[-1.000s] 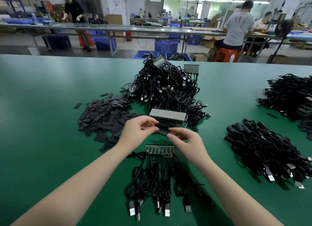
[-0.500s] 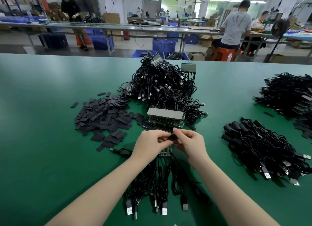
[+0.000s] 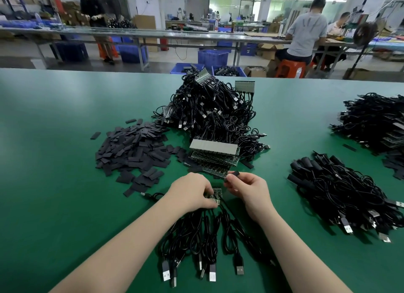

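Observation:
My left hand (image 3: 192,192) grips a small green circuit board strip (image 3: 216,196) on the green table, with several black USB cables (image 3: 203,240) running from it toward me. A little above and to the right, my right hand (image 3: 247,186) pinches a short black sleeve piece (image 3: 234,174) between thumb and forefinger. The left hand covers most of the board strip. Just beyond my hands lies a stack of board strips (image 3: 213,154).
A heap of flat black sleeve pieces (image 3: 133,149) lies at the left. A big tangle of cabled boards (image 3: 209,111) rises behind the stack. Two more cable piles (image 3: 341,194) (image 3: 373,122) sit at the right. People work at benches beyond the table edge (image 3: 87,70).
My hands came toward me from the stack and separated. The left hand dropped onto the board strip, and the right hand lifted away holding the black sleeve piece.

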`<action>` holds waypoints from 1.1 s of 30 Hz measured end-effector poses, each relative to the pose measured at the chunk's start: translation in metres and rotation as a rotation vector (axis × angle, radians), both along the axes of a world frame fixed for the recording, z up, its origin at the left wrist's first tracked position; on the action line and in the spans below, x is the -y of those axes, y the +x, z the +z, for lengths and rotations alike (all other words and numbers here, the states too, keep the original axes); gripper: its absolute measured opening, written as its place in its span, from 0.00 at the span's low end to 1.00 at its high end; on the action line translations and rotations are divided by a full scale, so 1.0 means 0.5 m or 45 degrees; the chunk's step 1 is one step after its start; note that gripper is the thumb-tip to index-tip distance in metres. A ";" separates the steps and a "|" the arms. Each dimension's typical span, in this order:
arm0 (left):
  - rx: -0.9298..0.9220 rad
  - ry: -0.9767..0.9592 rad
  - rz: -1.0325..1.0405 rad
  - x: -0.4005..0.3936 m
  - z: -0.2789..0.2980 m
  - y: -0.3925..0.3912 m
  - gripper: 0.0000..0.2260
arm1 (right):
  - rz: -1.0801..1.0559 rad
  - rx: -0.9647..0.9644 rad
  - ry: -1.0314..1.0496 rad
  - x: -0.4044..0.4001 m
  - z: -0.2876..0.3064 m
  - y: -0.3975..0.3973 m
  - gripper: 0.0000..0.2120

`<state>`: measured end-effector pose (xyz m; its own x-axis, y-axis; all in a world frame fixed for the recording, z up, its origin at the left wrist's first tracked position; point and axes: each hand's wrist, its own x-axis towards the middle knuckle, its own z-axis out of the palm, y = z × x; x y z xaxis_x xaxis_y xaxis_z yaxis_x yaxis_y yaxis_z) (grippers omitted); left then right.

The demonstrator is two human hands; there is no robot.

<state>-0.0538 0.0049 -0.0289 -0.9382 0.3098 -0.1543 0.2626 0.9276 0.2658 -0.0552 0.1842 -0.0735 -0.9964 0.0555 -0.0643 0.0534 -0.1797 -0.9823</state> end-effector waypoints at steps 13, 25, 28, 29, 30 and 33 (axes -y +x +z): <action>-0.379 0.276 0.180 -0.027 -0.052 0.023 0.09 | -0.005 -0.116 0.081 0.001 -0.014 0.014 0.06; -0.208 0.892 0.274 -0.012 -0.095 0.024 0.09 | 0.026 -0.174 0.140 -0.001 -0.015 0.016 0.08; -0.229 0.873 0.292 -0.014 -0.099 0.028 0.09 | 0.026 -0.191 0.145 0.000 -0.014 0.019 0.08; -0.230 0.869 0.294 -0.014 -0.100 0.028 0.09 | 0.026 -0.196 0.151 0.000 -0.014 0.019 0.08; -0.226 0.868 0.296 -0.014 -0.101 0.028 0.09 | 0.026 -0.201 0.153 0.000 -0.014 0.020 0.08; -0.203 0.867 0.298 -0.013 -0.101 0.025 0.10 | 0.030 -0.217 0.157 0.000 -0.014 0.019 0.08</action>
<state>-0.0411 0.0113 -0.0792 -0.9864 0.0772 0.1450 0.1619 0.6070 0.7780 -0.0455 0.1844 -0.0805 -0.9934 0.0291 0.1112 -0.1128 -0.0586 -0.9919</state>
